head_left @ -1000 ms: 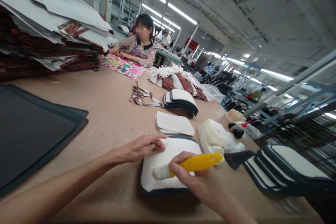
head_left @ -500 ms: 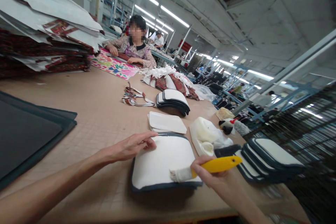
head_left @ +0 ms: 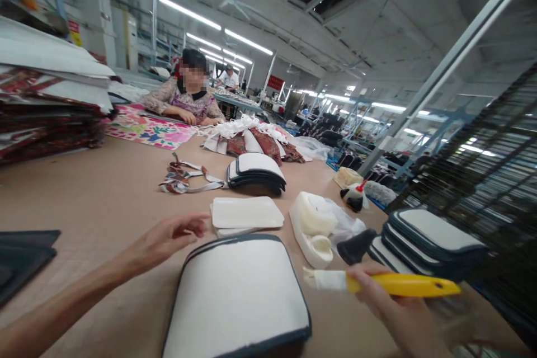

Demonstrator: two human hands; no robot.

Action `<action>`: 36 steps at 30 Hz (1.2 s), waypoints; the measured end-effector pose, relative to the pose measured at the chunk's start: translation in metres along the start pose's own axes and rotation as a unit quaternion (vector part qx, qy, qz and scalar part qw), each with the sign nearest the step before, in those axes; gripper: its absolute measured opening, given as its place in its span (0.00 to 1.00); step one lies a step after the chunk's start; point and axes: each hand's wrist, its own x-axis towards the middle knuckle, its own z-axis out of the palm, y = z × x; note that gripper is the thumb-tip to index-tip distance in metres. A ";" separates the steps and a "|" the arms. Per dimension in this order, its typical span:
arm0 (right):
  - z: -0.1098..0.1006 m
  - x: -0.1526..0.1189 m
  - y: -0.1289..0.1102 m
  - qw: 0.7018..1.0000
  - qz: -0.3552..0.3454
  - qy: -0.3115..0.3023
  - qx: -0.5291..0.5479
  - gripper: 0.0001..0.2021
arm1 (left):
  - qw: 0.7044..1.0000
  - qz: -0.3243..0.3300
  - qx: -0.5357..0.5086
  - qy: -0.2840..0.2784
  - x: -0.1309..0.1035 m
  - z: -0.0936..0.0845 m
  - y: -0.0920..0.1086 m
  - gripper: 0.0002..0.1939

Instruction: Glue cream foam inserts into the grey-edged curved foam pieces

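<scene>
A yellow-handled paintbrush (head_left: 419, 285) is gripped in my right hand (head_left: 390, 313). Its pale bristles point left, in the air beside a stack of white panels with dark edges (head_left: 239, 291). Over the table left of that stack is my left hand (head_left: 178, 235), fingers loosely bent and apart, holding nothing. Just beyond the stack lie flat white pieces (head_left: 247, 212), close to the left fingertips. A cut-open white plastic jug (head_left: 304, 229) with a pale mass inside rests beyond the brush.
More dark-edged panels (head_left: 436, 229) are stacked at right, a smaller pile (head_left: 255, 165) farther back. Fabric strips (head_left: 188, 176) lie on the table (head_left: 104, 207). Dark sheets (head_left: 25, 257) and a tall fabric stack (head_left: 50, 89) occupy the left. A person (head_left: 188, 95) sits across the table.
My right hand has lifted the paintbrush off the top white panel and moved right. My left hand has let go of the panel's edge and moved left. The view has shifted too.
</scene>
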 end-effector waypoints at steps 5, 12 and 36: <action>0.022 0.031 -0.008 0.997 -0.041 0.027 0.062 0.15 | 0.986 0.023 0.165 0.030 0.042 -0.005 -0.043 0.30; 0.044 0.084 0.008 0.978 -0.050 -0.193 0.066 0.23 | 0.976 0.083 0.187 -0.073 0.078 0.003 -0.055 0.31; 0.065 0.127 0.043 0.967 -0.216 -0.079 -0.111 0.36 | 0.988 0.128 0.039 0.071 0.136 -0.038 -0.019 0.06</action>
